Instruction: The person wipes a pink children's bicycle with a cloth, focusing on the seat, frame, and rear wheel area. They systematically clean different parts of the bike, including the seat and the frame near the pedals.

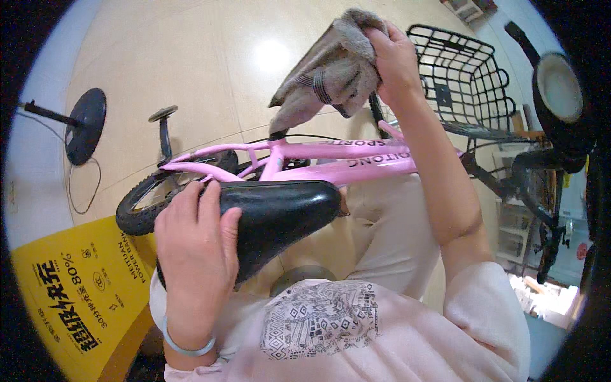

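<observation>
A pink bicycle frame [372, 164] lies across the view in front of me, with its rear wheel [143, 191] at the left. My left hand [200, 229] rests on the rear of the black bicycle saddle [281, 205], the fingers over its edge. My right hand [396, 62] is raised above the far side of the frame and grips a grey-brown cloth [334, 67] with dark stripes. The cloth hangs down in folds, its lower end near the black seat-tube collar [278, 138]. A bracelet is on my left wrist.
A black wire basket [460, 81] is at the upper right, near the dark handlebar parts [525, 181]. A pedal [163, 113] sticks out at the left. Beyond it is a round black stand base [87, 125] with a cable. A yellow printed box [81, 286] is at lower left.
</observation>
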Available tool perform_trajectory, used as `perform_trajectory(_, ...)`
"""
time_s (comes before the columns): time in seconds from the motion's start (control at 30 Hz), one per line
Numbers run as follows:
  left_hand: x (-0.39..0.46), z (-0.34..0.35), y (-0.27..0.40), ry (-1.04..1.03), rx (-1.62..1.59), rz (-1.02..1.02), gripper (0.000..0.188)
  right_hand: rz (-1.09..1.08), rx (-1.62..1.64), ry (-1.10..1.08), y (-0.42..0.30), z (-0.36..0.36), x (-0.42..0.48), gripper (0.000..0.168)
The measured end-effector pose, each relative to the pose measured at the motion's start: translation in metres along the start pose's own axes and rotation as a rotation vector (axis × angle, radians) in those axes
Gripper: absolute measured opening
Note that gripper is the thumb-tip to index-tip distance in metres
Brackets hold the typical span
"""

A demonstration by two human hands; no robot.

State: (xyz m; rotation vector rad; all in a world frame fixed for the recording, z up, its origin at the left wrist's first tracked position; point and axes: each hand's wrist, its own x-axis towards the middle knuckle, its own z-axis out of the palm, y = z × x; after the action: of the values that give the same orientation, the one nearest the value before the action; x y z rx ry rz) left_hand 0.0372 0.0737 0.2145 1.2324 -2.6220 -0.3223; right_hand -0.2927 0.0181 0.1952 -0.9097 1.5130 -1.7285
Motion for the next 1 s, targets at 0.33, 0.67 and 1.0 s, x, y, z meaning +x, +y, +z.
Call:
perform_trajectory(0.33,-0.003,0.005,-0.005,0.067,-0.013,0.034,0.043,0.311,-1.152,-1.006,0.064,0.021,-0.033,0.034)
perform_trajectory(0.67,-0.003,0.006,-0.005,0.069,-0.057,0.018,0.04,0.186,-1.484,-0.864,0.132,0.02,-0.043,0.022)
perform_trajectory(1.0,-0.002,0.007,-0.002,0.072,-0.017,0.008,0.039,-0.084,0.031,-0.321,0.027,0.074,0.018,0.024)
